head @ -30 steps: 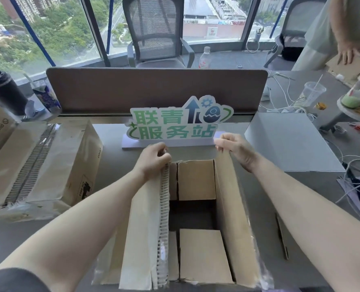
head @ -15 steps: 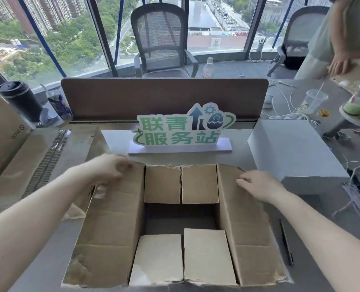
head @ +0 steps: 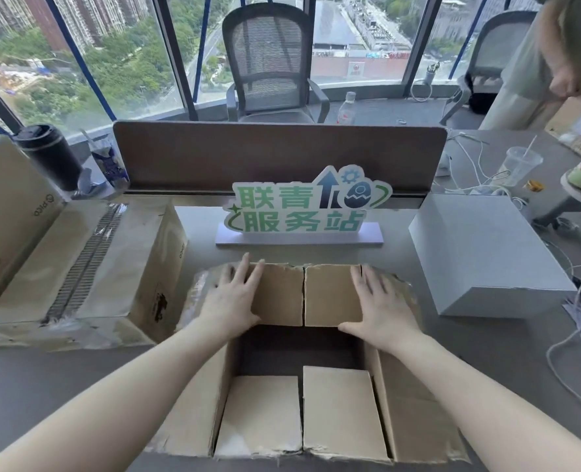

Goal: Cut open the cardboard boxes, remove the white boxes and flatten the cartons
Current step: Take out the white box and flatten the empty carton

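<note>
Grey desk (head: pixel 61 386) carries an opened carton (head: pixel 415 413) — left hand (head: pixel 231 301) and right hand (head: pixel 381 315) press its far flaps, fingers straight and spread — white box (head: pixel 479 253) just beside.

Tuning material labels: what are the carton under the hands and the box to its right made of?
Carton: brown corrugated cardboard, matte; torn, ragged flap edges show it. Both hands press it flat.
White box: smooth, matte, pale grey-white, sharp edges; probably coated paperboard, though the look leaves it open.
</note>
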Action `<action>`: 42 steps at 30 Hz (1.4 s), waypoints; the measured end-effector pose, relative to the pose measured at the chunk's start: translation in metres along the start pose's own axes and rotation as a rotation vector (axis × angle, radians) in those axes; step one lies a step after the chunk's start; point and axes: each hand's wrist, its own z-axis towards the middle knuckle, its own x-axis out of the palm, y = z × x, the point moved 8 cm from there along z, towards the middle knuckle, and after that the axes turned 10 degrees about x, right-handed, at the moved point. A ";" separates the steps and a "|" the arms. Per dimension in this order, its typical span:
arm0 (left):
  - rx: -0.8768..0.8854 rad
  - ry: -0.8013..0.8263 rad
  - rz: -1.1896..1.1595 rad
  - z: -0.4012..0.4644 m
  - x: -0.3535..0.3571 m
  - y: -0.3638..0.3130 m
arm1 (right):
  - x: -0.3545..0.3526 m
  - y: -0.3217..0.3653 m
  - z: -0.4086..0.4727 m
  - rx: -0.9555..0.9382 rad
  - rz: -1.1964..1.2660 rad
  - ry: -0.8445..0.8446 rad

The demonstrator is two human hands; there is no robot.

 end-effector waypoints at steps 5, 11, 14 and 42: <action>0.006 0.104 0.292 0.015 0.019 -0.033 | 0.016 0.043 0.008 -0.098 -0.356 -0.018; 0.062 0.051 0.307 0.023 0.022 -0.038 | 0.017 0.044 0.013 -0.063 -0.361 -0.075; 0.153 0.071 0.142 0.016 0.004 -0.035 | 0.001 0.043 0.002 -0.113 -0.214 -0.123; -0.007 -0.252 -0.128 0.071 -0.017 0.028 | -0.012 0.033 0.086 -0.010 0.084 -0.159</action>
